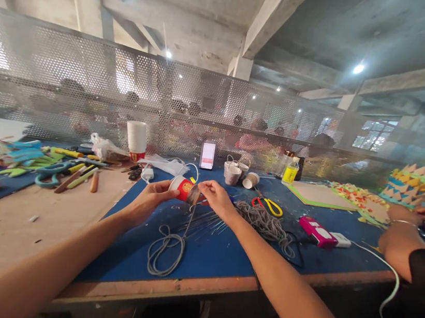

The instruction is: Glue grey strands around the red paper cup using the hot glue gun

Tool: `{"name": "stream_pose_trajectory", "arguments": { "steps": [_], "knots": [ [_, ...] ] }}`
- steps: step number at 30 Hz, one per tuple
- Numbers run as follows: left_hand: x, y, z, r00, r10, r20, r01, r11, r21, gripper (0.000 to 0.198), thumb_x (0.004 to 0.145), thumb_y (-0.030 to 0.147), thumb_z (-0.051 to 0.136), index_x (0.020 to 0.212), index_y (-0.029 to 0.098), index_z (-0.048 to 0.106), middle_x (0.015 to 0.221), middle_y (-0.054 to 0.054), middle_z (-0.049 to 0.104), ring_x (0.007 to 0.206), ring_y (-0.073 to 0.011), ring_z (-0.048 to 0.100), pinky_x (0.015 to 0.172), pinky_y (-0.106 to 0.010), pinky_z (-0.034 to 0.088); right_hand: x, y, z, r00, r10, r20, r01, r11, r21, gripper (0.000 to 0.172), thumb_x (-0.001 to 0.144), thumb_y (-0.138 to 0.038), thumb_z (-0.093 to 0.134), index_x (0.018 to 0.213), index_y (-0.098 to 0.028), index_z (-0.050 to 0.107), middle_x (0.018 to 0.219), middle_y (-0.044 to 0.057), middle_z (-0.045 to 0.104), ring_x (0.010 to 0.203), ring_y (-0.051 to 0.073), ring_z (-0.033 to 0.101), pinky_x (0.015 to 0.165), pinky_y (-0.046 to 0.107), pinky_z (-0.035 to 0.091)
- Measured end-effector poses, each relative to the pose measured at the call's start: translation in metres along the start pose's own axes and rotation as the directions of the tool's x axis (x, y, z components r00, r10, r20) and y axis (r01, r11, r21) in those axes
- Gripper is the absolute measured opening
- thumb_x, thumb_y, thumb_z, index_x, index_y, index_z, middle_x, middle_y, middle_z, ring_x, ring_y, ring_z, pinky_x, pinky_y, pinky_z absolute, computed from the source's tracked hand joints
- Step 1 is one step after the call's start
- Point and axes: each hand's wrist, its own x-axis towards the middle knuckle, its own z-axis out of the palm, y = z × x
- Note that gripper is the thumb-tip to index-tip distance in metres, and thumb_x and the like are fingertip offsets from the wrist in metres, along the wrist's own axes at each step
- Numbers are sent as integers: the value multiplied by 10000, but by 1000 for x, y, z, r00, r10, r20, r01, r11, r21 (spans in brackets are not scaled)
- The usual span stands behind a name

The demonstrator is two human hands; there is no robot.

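Observation:
My left hand (pixel 155 193) grips a red and white paper cup (pixel 182 188), tilted on its side with its base end toward the right. At that end my right hand (pixel 213 196) has its fingers pinched together. Grey cord (pixel 190 218) hangs from the cup's base end and runs down to a loose coil (pixel 166 252) on the blue mat (pixel 135 269). Whether the right fingers hold the cord is hard to make out. Right of my hands lies a tangled heap of grey cord (pixel 262 223), with yellow-handled scissors (pixel 272 207) behind it.
Cord-wrapped cups (pixel 233 173) and a phone (pixel 208 155) stand at the back, near a stack of paper cups (pixel 136 137). A pink box (pixel 317 232) with a white cable lies right. Tools and paper scraps (pixel 5 152) cover the left. A co-worker's arm (pixel 398 235) rests at right.

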Motion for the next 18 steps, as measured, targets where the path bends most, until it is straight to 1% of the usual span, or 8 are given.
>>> {"name": "stream_pose_trajectory", "arguments": {
  "steps": [3, 6, 8, 11, 13, 16, 18],
  "knots": [
    [1, -3, -3, 1000, 13, -11, -13, 999, -31, 294, 768, 369, 810, 981, 175, 750, 914, -76, 779, 764, -206, 699, 715, -299, 508, -1, 0, 4, 999, -10, 41, 11, 1000, -18, 412, 846, -522, 697, 1094, -201, 626, 1077, 67, 727, 983, 195, 690, 828, 303, 549],
    [2, -4, -4, 1000, 1, -13, -2, 1000, -29, 307, 768, 367, 810, 997, 172, 750, 921, -79, 779, 752, -206, 696, 707, -305, 505, -3, -4, 5, 999, -29, 44, 30, 999, -29, 434, 834, -500, 712, 1114, -184, 612, 1093, 81, 720, 986, 191, 686, 875, 319, 538],
    [2, -4, -4, 1000, 3, -23, -3, 1000, -27, 288, 780, 361, 800, 992, 172, 752, 909, -73, 776, 763, -204, 692, 715, -305, 500, -5, -7, 5, 998, -43, 37, 45, 998, -38, 453, 827, -496, 717, 1133, -183, 604, 1104, 82, 713, 958, 186, 689, 868, 323, 542],
    [4, -3, -4, 996, 60, -66, -60, 998, 7, 224, 794, 357, 784, 920, 173, 766, 904, -64, 771, 842, -206, 687, 793, -302, 495, -7, -10, 4, 994, -100, 40, 103, 993, -57, 473, 805, -451, 748, 1172, -200, 589, 1162, 80, 690, 933, 180, 691, 849, 327, 556],
    [5, -3, -5, 992, 90, -91, -88, 996, 31, 204, 801, 364, 776, 887, 179, 769, 904, -60, 771, 859, -199, 681, 821, -293, 489, -8, -10, 5, 986, -164, 34, 166, 982, -93, 485, 782, -393, 778, 1190, -214, 585, 1235, 85, 658, 962, 179, 687, 886, 337, 553],
    [6, -5, -7, 993, 62, -96, -61, 998, 20, 203, 796, 376, 782, 872, 189, 756, 855, -53, 770, 768, -186, 675, 739, -281, 490, -9, -8, 7, 967, -255, 26, 256, 955, -153, 496, 767, -301, 794, 1211, -232, 584, 1314, 83, 609, 1037, 184, 672, 974, 350, 525],
    [6, -6, -8, 996, 36, -87, -36, 999, 1, 217, 777, 382, 799, 856, 187, 748, 820, -55, 768, 704, -181, 666, 678, -276, 486, -9, -7, 8, 962, -273, 15, 272, 949, -162, 515, 772, -265, 786, 1238, -239, 568, 1334, 84, 593, 1064, 186, 670, 997, 349, 514]
  ]
}}
